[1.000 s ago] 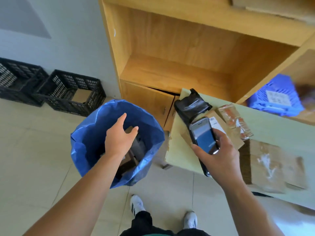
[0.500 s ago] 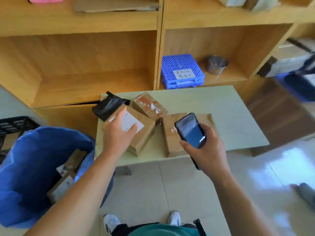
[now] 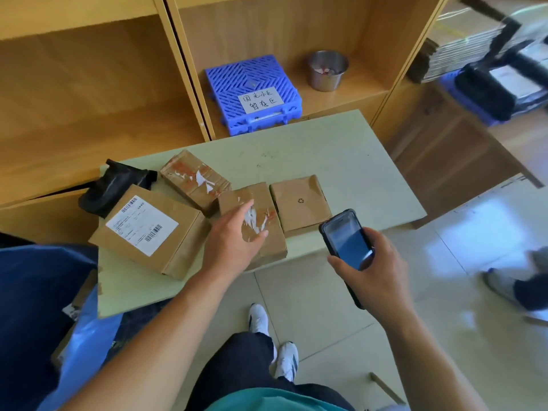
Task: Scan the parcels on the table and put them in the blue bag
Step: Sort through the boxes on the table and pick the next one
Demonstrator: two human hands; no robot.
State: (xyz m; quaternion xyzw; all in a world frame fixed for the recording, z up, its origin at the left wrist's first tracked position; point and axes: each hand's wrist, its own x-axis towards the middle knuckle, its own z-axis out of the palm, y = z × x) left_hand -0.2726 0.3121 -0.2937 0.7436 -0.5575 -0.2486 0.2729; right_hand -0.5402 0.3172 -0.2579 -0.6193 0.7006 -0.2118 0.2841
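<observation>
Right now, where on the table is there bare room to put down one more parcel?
The table is bare on its right, between the box with the recycling mark and the right edge, and along the back. A smaller patch lies at the near left corner, before the labelled box. Left and middle are crowded with parcels.
</observation>
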